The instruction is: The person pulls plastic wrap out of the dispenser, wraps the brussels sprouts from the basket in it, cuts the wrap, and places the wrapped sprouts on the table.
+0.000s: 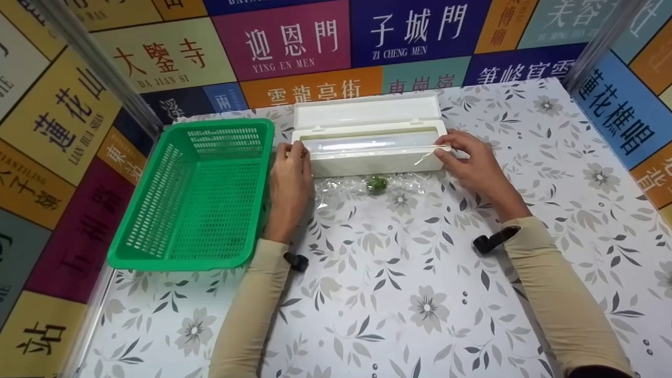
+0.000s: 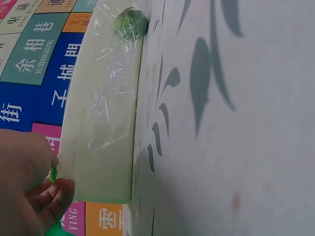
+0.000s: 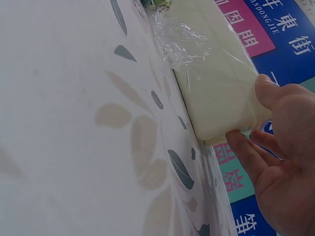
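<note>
A white cling film dispenser [image 1: 375,164] lies with its hinged lid [image 1: 367,112] tipped back, and a roll of clear film [image 1: 367,143] shows inside. My left hand [image 1: 290,181] grips the box's left end, fingers at the top front corner. At the opposite end my right hand [image 1: 475,163] pinches the front rim between thumb and fingers. Clear film [image 2: 110,93] hangs down the front face of the box. Close before it, a small round green vegetable [image 1: 376,184] lies within crumpled film [image 1: 328,190]. The right wrist view shows my right thumb on the box's upper edge.
A green plastic basket [image 1: 257,210] with perforated sides stands left of my left hand, close beside it. The table [image 1: 367,304] has a floral cover. Panels with printed signs [image 1: 294,42] rise behind and at both sides.
</note>
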